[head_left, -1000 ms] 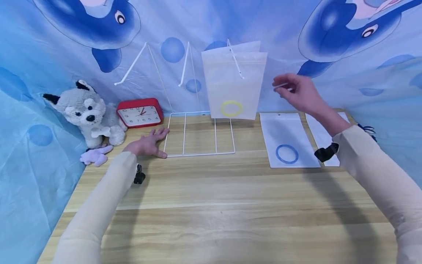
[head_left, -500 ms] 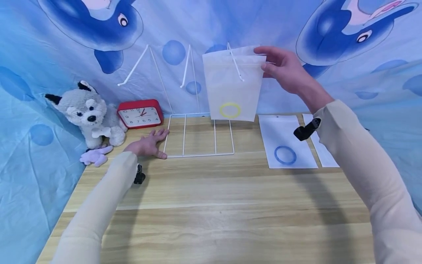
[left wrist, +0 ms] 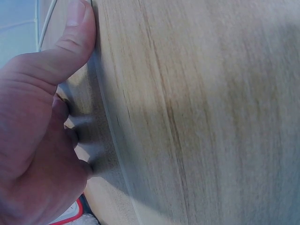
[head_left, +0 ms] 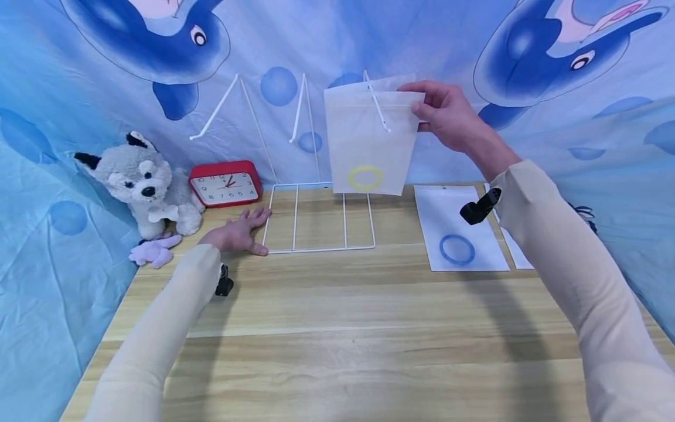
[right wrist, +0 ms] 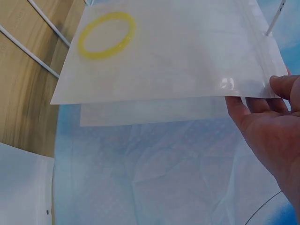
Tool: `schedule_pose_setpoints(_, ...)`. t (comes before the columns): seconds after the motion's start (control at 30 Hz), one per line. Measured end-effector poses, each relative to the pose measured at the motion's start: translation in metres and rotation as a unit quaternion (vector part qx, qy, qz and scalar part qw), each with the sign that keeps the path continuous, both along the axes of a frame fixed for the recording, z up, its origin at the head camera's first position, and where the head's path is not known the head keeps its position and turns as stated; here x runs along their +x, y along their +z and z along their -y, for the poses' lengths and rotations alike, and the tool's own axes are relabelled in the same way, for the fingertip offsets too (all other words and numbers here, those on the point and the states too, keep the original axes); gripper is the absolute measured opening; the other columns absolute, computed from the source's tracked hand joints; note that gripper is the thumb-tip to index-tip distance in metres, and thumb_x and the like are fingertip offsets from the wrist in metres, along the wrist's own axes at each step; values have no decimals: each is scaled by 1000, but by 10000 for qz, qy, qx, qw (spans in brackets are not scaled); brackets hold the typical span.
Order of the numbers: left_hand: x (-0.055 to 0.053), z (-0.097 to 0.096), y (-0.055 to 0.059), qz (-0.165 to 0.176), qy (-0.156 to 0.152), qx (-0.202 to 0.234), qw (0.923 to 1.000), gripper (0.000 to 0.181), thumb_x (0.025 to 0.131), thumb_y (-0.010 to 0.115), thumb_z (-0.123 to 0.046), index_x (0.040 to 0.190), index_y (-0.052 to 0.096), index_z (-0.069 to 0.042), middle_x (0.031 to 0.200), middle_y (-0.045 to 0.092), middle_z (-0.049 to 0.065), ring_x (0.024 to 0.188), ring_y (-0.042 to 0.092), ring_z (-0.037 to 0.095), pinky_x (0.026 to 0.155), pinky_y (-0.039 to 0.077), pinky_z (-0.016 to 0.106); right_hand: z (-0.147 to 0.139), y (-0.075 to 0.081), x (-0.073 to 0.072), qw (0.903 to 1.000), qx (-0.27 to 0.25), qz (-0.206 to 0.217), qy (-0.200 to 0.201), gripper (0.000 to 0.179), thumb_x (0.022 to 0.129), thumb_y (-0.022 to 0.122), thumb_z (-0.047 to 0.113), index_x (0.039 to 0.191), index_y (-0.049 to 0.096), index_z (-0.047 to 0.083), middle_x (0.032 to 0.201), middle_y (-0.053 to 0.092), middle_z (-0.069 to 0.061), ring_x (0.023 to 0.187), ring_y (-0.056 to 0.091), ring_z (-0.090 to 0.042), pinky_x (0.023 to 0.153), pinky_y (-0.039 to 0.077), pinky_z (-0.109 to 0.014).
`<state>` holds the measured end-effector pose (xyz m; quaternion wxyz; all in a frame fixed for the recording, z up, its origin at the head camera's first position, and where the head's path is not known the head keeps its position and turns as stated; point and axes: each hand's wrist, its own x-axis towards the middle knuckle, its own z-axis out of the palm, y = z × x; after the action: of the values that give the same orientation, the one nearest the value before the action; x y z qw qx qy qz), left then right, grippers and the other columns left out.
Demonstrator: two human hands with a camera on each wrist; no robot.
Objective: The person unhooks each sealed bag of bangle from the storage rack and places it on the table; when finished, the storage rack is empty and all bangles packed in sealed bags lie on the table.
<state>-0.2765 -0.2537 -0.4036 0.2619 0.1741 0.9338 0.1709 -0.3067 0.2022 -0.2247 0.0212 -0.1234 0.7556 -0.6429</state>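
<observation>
A white pouch (head_left: 369, 138) with a yellow ring (head_left: 365, 177) showing near its bottom hangs on the right hook of a white wire rack (head_left: 321, 251). Behind it hangs a second pale pouch (right wrist: 154, 113), mostly covered. My right hand (head_left: 445, 114) pinches the front pouch by its upper right edge, thumb in front and fingers behind, beside the hook's tip. At the rack's base, my left hand (head_left: 235, 233) rests on the table with fingers spread, fingertips and thumb right at the left wire. The rack's other two hooks carry nothing.
On the right lie a white pouch with a blue ring (head_left: 457, 249) and another white sheet-like pouch (head_left: 519, 245), partly behind the right arm. A red clock (head_left: 225, 183), a plush husky (head_left: 142, 181) and a small purple plush (head_left: 154, 251) stand back left. A blue curtain (head_left: 422, 35) closes the back.
My right hand has come in from the right, reached the hanging pouch's upper right edge and taken hold of it. The pouch's lower end has shifted slightly left. My left hand stays put.
</observation>
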Motion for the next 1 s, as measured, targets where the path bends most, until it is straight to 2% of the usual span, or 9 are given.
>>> schedule_pose_setpoints(0.2,1,1,-3,-28,-53,-70,10000,112,82,81,-41,161,8,-9,164,-2,24,145,-9,53,105,-4,77,0,-2,3,9998,194,-27,-56,36,104,50,5,135,65,15,107,53,-10,107,59,-25,91,55,-39)
schedule_pose_setpoints(0.33,1,2,-5,6,-54,-59,10000,113,82,82,-41,161,8,-9,164,-2,23,145,-10,53,106,-4,77,-2,-2,9,9993,375,-18,-74,36,104,49,5,135,65,16,110,53,-10,106,59,-25,84,57,-31)
schedule_pose_setpoints(0.67,-4,2,-3,-46,-29,-101,9999,112,83,81,-40,161,7,-11,165,-3,22,145,-11,51,106,-6,76,-7,3,23,9962,852,-111,-161,36,105,51,11,137,63,19,121,56,-9,110,58,-26,87,56,-30)
schedule_pose_setpoints(1.0,-3,1,-3,-100,-50,-105,9999,111,83,80,-41,161,7,-10,165,-3,22,145,-10,51,107,-5,75,-12,3,40,9953,902,-342,-32,34,102,56,9,135,65,15,108,60,-11,99,62,-23,78,57,-24)
